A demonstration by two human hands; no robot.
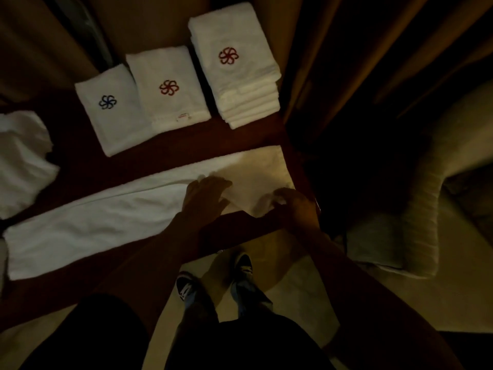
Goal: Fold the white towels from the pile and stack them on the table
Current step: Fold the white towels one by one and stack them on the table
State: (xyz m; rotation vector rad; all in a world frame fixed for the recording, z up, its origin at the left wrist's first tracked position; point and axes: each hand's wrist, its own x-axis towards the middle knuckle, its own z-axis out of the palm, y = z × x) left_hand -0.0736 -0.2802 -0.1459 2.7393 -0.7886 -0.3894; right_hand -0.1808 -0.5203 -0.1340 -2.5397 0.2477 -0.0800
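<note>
The towels (88,225) are white, soft matt terry cloth; the counter (80,166) is dark reddish wood, smooth and faintly glossy.

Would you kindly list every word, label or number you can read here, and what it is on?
No words or numbers are legible.
Tag on the middle folded towel: red print, too blurred to read.
Pinwheel emblems, no letters: blue on the left folded towel, red on the middle folded towel and the right stack.
</note>
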